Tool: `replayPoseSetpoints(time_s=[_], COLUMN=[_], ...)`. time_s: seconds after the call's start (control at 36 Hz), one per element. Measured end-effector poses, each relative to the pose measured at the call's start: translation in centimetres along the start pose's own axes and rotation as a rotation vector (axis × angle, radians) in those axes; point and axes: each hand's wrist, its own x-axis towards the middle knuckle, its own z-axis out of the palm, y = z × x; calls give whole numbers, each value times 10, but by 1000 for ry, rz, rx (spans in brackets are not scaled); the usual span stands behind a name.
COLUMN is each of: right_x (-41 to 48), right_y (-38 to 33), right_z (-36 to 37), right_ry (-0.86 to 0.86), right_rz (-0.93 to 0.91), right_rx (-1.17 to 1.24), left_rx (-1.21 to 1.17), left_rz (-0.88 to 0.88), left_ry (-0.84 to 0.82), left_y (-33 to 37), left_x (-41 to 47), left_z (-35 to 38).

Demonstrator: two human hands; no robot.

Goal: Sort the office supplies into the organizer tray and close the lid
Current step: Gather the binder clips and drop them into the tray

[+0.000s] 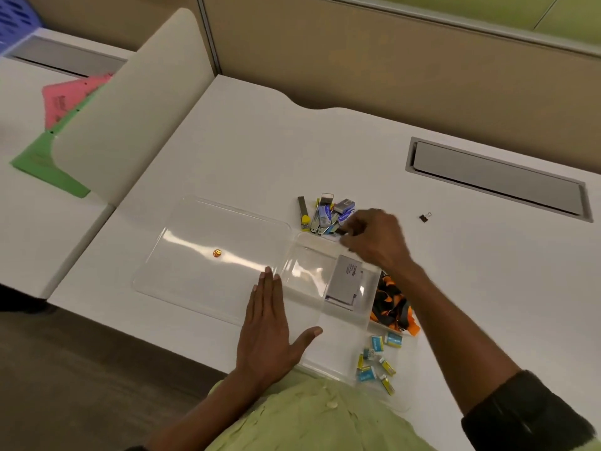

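Observation:
A clear organizer tray (312, 340) lies on the white desk with its clear lid (211, 255) swung open flat to the left. My left hand (268, 323) presses flat, fingers straight, where lid and tray meet. My right hand (374, 242) reaches over the tray's far edge, fingers curled at a pile of staple boxes and clips (325, 214); whether it pinches one I cannot tell. In the tray lie a grey card box (346, 281), orange-black lanyards (392, 301) and several small blue and yellow boxes (377, 359).
A small orange sticker (217, 253) sits on the lid. One black binder clip (424, 217) lies alone on the desk to the right. A grey cable slot (497, 179) is set into the desk behind. A beige divider (130, 102) stands at the left, with pink and green folders (58, 125) beyond.

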Motion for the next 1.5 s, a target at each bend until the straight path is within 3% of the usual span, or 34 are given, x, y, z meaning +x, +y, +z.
replayPoseSetpoints(time_s=[0.08,0.19,0.31,0.42,0.56,0.69,0.81,0.92,1.22,1.39,1.5], right_x=[-16,-27,-17,13,47,56,60,57,48,37,17], right_y=[-20,-22,-6,31,72,84,85,92,101,83,43], right_z=[30,58,45,12,-4,12,21,23,11,-7,-8], right_ry=[-119,-215,4,130,-184,-220,-171,-47,65,169,149], right_rz=[-117,-123,-83,140,377,305,277,371,437,372,159], right_rx=[-117,-184,-73,-120,-266,-342,-231,-35,108,212,240], left_rx=[-5,-3,-39,-50,-48,-75,-90,-95,-104,-102,-104], left_rz=[-26,-46,-53,-74,-87,-110,-117,-125,-141,-142,-144], left_ry=[-12,-12,-20,-24,-17,-31,-35,-41,-43,-48,-57], left_y=[-1,-3,-5,-3,-1,0,1,1,1,3,3], left_x=[-1,0,0,-1,-2,-2,-2,-2,-1,-2,-2], left_z=[4,7,8,7,5,4,3,2,3,1,-1])
